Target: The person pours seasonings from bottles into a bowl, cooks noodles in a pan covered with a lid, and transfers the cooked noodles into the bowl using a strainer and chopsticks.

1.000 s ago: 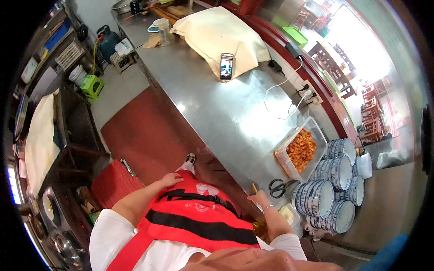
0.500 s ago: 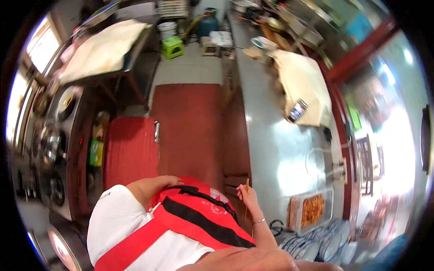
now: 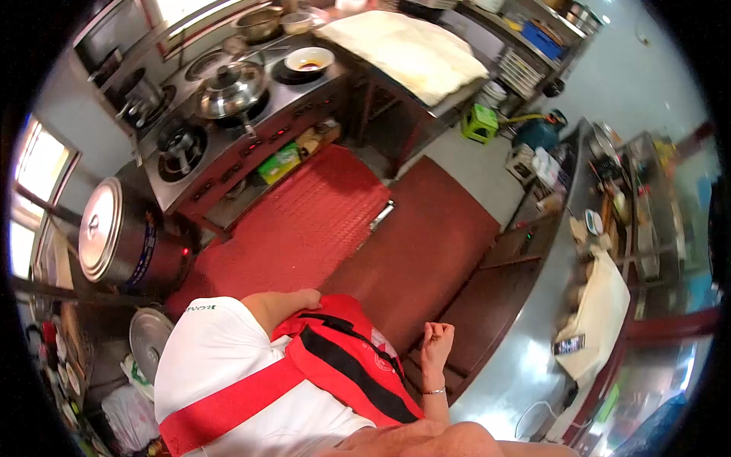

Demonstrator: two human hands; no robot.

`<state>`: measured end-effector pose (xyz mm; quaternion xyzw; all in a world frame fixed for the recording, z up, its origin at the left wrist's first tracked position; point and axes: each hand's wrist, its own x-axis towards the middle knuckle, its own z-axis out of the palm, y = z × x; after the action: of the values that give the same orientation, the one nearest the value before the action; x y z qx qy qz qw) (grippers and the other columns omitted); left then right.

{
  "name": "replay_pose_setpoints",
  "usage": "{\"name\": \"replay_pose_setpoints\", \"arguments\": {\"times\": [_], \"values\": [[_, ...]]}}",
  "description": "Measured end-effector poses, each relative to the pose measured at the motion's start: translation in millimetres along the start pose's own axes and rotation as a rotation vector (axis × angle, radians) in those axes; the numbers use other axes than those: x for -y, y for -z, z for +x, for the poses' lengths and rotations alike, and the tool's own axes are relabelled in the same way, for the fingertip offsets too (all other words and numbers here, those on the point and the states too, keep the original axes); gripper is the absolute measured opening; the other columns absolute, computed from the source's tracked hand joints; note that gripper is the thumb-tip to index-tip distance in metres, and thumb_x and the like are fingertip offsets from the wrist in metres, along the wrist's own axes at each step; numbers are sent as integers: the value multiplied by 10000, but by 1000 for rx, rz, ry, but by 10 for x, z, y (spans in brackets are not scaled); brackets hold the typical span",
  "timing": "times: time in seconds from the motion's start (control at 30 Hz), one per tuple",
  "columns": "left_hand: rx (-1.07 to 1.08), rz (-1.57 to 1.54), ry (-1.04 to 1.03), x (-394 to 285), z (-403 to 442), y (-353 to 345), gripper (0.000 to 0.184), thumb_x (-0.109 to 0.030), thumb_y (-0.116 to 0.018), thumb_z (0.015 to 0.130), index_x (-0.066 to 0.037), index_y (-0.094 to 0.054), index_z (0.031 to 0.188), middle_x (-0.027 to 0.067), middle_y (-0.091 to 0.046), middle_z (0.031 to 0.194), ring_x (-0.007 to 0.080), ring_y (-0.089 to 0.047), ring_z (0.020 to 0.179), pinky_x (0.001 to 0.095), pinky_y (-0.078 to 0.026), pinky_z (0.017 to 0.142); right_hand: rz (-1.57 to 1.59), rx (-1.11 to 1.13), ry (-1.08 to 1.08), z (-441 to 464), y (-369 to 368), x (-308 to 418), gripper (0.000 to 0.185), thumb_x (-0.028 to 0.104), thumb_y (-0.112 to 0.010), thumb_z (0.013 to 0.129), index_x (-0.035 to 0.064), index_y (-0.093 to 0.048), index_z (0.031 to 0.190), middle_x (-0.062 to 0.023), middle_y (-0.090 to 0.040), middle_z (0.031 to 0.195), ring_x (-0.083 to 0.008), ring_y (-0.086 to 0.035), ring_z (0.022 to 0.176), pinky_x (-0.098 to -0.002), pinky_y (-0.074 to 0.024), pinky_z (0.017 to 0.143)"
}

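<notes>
My left hand [image 3: 308,299] is in front of the red apron [image 3: 346,362], close to its upper edge; its fingers are too small and turned away to read. Lower right, my right hand [image 3: 437,340] is closed, with its fingers curled in. Whatever it grips, if anything, does not show clearly. A bracelet [image 3: 434,391] circles that wrist. Beside this hand runs the edge of a metal counter [image 3: 525,358]. On the counter's far side a phone [image 3: 569,345] rests on a pale cloth [image 3: 598,312].
Left, a stove [image 3: 263,114] carries a lidded pot [image 3: 230,90] and a white bowl [image 3: 309,59]. A large lidded steel pot [image 3: 103,228] stands nearer. Red mats [image 3: 304,202] cover the floor. Farther back are a cloth-covered table [image 3: 403,49] and a green stool [image 3: 480,123].
My view has swung left, bringing the stove and large pot into view; the food tray and stacked bowls have left it. The thin stick in my right hand no longer shows clearly.
</notes>
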<state>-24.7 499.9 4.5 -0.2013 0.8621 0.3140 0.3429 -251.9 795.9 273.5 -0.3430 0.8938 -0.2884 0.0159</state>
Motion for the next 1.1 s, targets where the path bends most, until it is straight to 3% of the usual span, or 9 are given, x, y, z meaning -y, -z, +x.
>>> {"name": "replay_pose_setpoints", "arguments": {"times": [0.13,0.23,0.43,0.5,0.57,0.6,0.7,0.87,1.1], "values": [[-15,40,83,723,-435,-116,510,-481,-608,775,-55,-673,1049,190,-630,1105,362,-599,1030,458,-476,884,30,13,11,334,-362,469,158,173,-600,887,23,-593,838,-138,-490,836,-298,-512,758,-394,-451,664],[31,-64,286,1198,-878,-194,490,-492,-594,778,-92,-685,1044,174,-630,1120,355,-601,1033,449,-478,882,114,37,68,483,-688,798,222,199,-569,915,9,-566,801,-137,-479,822,-289,-505,720,-390,-444,651],[-110,-99,214,2101,-1344,-521,450,-482,-525,817,-115,-703,1006,180,-637,1090,341,-615,1010,433,-487,861,369,132,77,812,-1219,1428,289,216,-527,949,-12,-535,771,-108,-462,760,-236,-498,691,-349,-430,626],[-37,100,83,2473,-1197,-903,405,-444,-491,846,-133,-710,986,192,-643,1051,338,-628,974,438,-498,823,468,159,73,901,-1376,1596,291,210,-523,951,-16,-532,767,-96,-462,745,-211,-500,686,-332,-426,613],[-30,57,107,2384,-1285,-974,402,-441,-493,844,-132,-710,981,191,-645,1045,339,-629,969,439,-498,818,647,232,45,1033,-1479,1781,313,249,-475,983,14,-585,809,-44,-545,759,-119,-528,657,-265,-441,576],[-11,2,120,2362,-1293,-1008,398,-438,-495,842,-131,-711,976,189,-646,1038,340,-630,963,441,-499,813,647,238,57,1098,-1547,1829,313,249,-475,983,14,-585,809,-44,-545,759,-119,-528,657,-265,-441,576],[41,-137,155,2189,-1316,-1000,388,-428,-500,836,-128,-711,962,186,-650,1018,343,-632,948,447,-500,797,886,374,-79,1401,-1748,1981,349,306,-455,990,20,-590,843,-54,-585,781,-135,-574,692,-257,-463,601],[55,-246,192,2124,-1218,-826,371,-412,-509,827,-123,-713,939,181,-657,985,347,-635,922,456,-503,771,1297,523,-560,1995,-2062,2252,456,437,-445,968,7,-588,914,-90,-609,814,-185,-622,764,-291,-514,668],[-151,-222,218,2505,-902,-221,347,-389,-522,813,-115,-714,906,173,-667,938,354,-640,886,468,-506,735,1491,549,-715,3119,-2550,2185,505,472,-456,950,-16,-586,973,-116,-610,895,-236,-618,796,-321,-534,723]]}}
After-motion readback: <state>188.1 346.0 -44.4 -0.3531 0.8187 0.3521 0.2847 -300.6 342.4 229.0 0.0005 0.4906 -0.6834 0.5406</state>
